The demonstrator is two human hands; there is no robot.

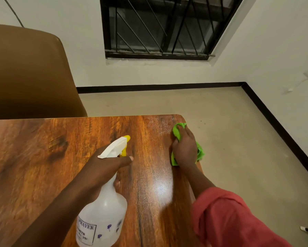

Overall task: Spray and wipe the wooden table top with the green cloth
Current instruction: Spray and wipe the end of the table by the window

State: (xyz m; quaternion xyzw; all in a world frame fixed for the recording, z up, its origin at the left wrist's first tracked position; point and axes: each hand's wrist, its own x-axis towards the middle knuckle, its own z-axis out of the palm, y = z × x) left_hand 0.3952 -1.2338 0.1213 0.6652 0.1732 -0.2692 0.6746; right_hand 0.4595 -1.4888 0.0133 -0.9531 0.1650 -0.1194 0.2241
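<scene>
Head view, the only one. Wiping looks just begun, going by how things lie. Wooden tabletop (42,166) shows a fine speckle of droplets at its far right corner and down the right strip beside the glare patch, so I'd say that part is sprayed. The wide left and middle areas show no droplets that I can make out, though the picture is blurred there. My estimate: one corner in hand, most of the surface left to spray and wipe.

Green cloth (178,130) is bunched up on the tabletop at the right edge, near the far right corner, partly hanging past the edge. Right hand (185,148) sits palm down on top of it; its fingers (182,132) curl over the bunch, gripping it and pressing it to the wood. Red sleeve (229,220) is pushed up the forearm.

Left hand (105,166) holds the spray bottle (105,211) by the neck, lifted over the tabletop's middle, nozzle aimed away from the person. Fingers wrapped round the neck; index finger (127,159) reaches forward by the yellow trigger, cannot tell if it is squeezing.

Brown chair (25,77) stands at the table's far left side.
</scene>
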